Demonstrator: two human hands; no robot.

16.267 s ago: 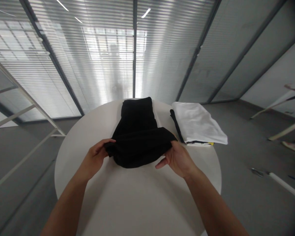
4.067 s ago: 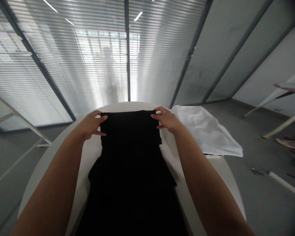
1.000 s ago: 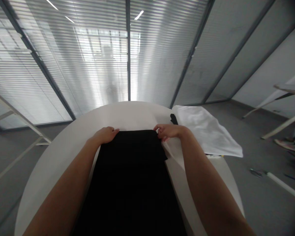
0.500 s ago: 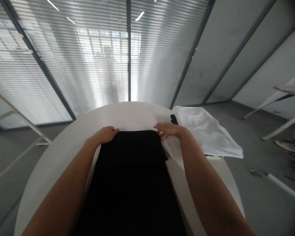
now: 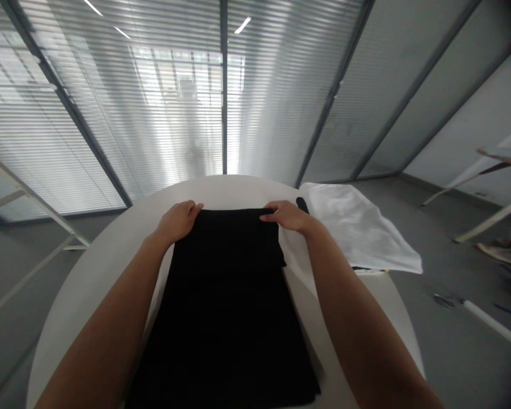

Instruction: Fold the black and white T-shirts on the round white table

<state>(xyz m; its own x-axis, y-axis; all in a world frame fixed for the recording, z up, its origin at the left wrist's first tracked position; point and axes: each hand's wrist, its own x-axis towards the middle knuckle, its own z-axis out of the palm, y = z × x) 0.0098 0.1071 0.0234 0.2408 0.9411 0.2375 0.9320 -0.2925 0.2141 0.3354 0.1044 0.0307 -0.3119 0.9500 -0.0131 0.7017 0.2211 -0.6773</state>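
A black garment (image 5: 227, 301) lies lengthwise on the round white table (image 5: 111, 255), stretching from the near edge toward the far side. My left hand (image 5: 177, 220) rests on its far left corner, fingers curled over the edge of the cloth. At the far right corner sits my right hand (image 5: 287, 216), fingers together and pressed on the fabric. Both forearms run along the garment's sides.
A folded white garment (image 5: 360, 230) lies on the table's right side, over a dark piece (image 5: 301, 204). Glass walls with blinds stand behind the table. A white frame (image 5: 29, 199) is at left; table legs (image 5: 485, 182) and a white pole (image 5: 489, 318) lie at right.
Both hands have slid the garment's far edge away from me toward the far side of the table. The right hand's fingers went from spread to pressed on the corner.
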